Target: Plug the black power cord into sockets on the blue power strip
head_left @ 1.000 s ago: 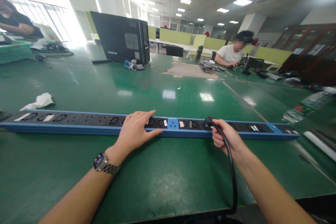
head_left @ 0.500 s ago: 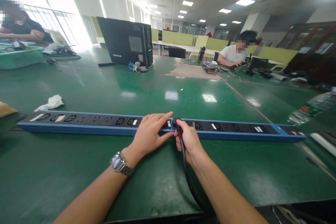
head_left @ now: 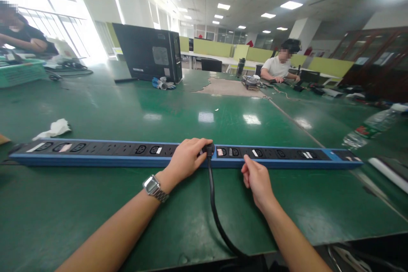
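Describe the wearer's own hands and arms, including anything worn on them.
The left hand and right hand are both ungloved. The left wrist carries a watch with a rounded-rectangular face, a silver-toned case and a metal link band. Nothing worn shows on the right wrist. No sleeves are visible on either forearm.

Across the bench [head_left: 127,106] lies a power strip [head_left: 229,163], with a plug [head_left: 209,150] on its middle and the cable [head_left: 213,205] running toward six o'clock. From that plug, a basket [head_left: 22,74] sits at ten, a computer tower [head_left: 149,53] at eleven with gloves [head_left: 163,83] before it, a bottle [head_left: 371,129] between two and three.
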`<state>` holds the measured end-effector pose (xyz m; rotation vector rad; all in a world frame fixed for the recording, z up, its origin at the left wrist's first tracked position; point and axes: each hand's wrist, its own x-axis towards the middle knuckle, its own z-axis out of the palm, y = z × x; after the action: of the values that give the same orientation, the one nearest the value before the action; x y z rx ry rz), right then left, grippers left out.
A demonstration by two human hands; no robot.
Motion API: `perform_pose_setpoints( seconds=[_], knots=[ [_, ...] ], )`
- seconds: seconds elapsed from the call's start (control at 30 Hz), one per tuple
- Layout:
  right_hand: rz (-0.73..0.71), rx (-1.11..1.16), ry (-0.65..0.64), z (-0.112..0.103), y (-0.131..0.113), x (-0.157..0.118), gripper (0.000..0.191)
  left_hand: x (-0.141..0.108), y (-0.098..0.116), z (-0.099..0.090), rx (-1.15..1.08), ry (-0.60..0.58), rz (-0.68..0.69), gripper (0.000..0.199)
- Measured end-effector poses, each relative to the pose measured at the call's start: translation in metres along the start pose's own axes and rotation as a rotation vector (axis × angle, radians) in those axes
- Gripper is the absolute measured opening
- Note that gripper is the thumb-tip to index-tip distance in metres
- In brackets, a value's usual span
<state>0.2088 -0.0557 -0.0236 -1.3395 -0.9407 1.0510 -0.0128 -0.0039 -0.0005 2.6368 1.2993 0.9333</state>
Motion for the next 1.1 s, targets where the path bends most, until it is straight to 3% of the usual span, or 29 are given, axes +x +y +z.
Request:
perform_pose_setpoints(
  seconds=[0.2, 0.27, 0.37, 0.47, 0.57, 0.67, 0.77, 0.9, 1.1],
  knots=[
    [-0.106, -0.085, -0.027, -0.011, 0.025, -0.009, 0.051, 0.001, -0.009, -0.006, -0.073, -0.045, 0.059, 0.031],
    [-0.102, -0.057, -0.013, -0.008, 0.021, -0.008, 0.051, 0.003, -0.003, -0.006, -0.146, 0.023, 0.03, 0.031],
    [-0.014, 0.023, -0.037, -0.003, 0.003, -0.006, 0.055, 0.008, 0.02, -0.003, -0.202, 0.155, 0.003, 0.033],
    [0.126, -0.032, -0.205, -0.002, -0.024, -0.007, 0.062, 0.014, 0.048, 0.005, -0.152, 0.132, 0.099, 0.037],
    [0.196, -0.122, -0.278, -0.009, -0.049, -0.005, 0.051, 0.02, 0.062, 0.011, -0.196, 0.079, 0.144, 0.056],
    [0.281, -0.1, -0.166, -0.026, -0.063, 0.006, 0.042, 0.019, 0.051, 0.009, -0.182, 0.023, 0.126, 0.073],
    [0.345, -0.111, -0.055, -0.04, -0.063, 0.023, 0.04, 0.01, 0.027, 0.003, 0.018, 0.03, 0.003, 0.061],
    [0.299, -0.161, -0.07, -0.041, -0.052, 0.034, 0.042, 0.0, 0.006, 0.0, 0.153, -0.003, -0.129, 0.049],
    [0.188, -0.336, -0.086, -0.028, -0.037, 0.034, 0.047, -0.002, 0.006, 0.005, 0.158, -0.017, -0.125, 0.043]
  ],
)
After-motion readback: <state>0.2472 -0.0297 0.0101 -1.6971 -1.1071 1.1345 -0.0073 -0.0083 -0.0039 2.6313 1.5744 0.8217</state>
